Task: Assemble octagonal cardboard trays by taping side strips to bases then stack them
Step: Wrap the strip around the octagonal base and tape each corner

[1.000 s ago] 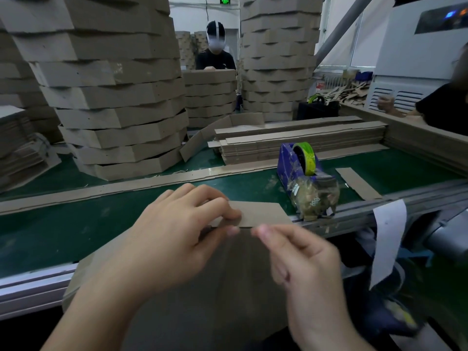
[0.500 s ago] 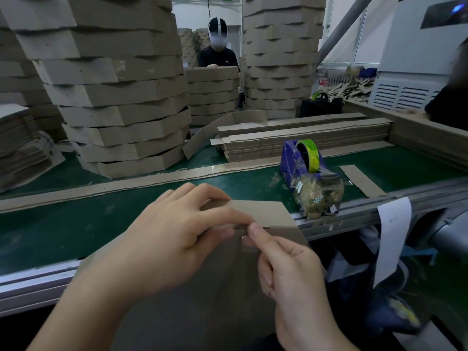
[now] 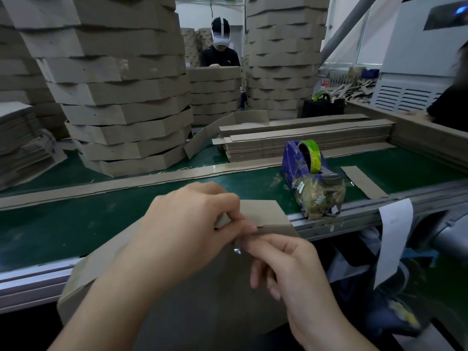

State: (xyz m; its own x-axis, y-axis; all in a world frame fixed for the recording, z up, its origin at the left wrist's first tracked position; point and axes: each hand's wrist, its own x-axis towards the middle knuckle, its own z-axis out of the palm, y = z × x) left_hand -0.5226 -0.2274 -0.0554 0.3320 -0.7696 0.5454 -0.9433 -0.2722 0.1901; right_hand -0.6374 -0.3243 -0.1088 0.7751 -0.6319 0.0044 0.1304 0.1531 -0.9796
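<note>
Brown cardboard fills the near part of the view. A big flat base (image 3: 202, 312) leans over the near edge of the green belt (image 3: 63, 229) and tips up toward the person. A side strip (image 3: 263, 214) stands along its top edge.

The left hand (image 3: 182, 231) has its fingers curled. It pinches the left end of the side strip between thumb and fingers. The right hand (image 3: 291, 269) sits just under it and touches it. Its fingers are curled in too, and its thumb and first finger pinch the bottom edge of the side strip, where it meets the base. A tiny shiny spot shows there, but I cannot tell what it is.

A little farther, by the near edge on the right, sits a blue tape holder (image 3: 298, 168) with a green roll. A short card piece (image 3: 362, 181) lies just beside it. A long strip (image 3: 126, 183) lies across the middle of the belt.

Toward the far edge on the right is a pile of flat strips (image 3: 304, 143). On the left rises a tall stack of trays (image 3: 121, 97). Another person (image 3: 220, 54) stands past the far edge.
</note>
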